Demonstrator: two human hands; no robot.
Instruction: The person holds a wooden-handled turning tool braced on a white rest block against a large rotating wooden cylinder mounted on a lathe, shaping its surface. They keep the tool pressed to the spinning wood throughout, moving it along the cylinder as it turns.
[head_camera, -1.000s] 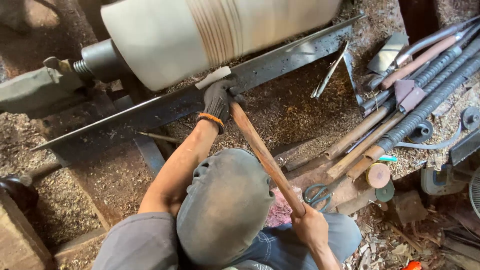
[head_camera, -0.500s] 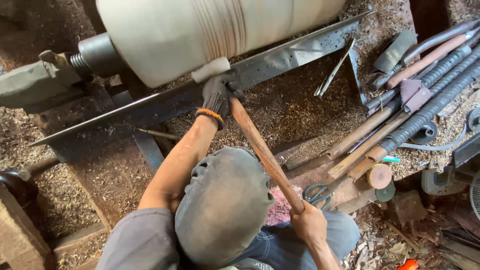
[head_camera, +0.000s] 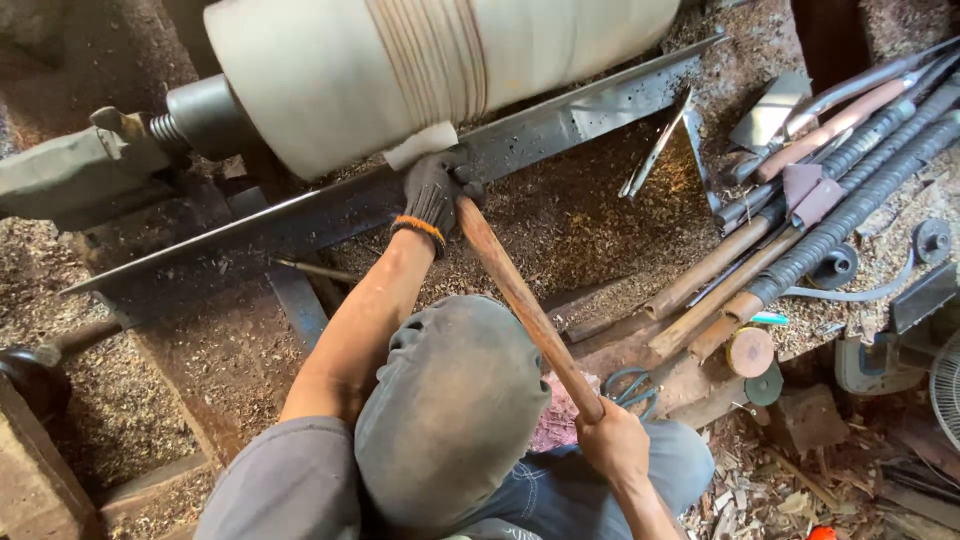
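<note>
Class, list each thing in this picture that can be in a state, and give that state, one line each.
Wooden cylinder: mounted on the lathe, pale, grooved mid-length.
Long-handled tool: gripped at both ends, tip at the cylinder.
Left hand: gloved, closed around the tool near the metal rest.
Right hand: bare, closed on the handle end.
Spare tools: lying idle in a pile.

One large pale wooden cylinder (head_camera: 420, 70) on lathe. One long brown wooden-handled turning tool (head_camera: 525, 305). One dark work glove (head_camera: 435, 190). Two ribbed grey metal bars (head_camera: 860, 200). One pair of blue-handled scissors (head_camera: 630, 385).
</note>
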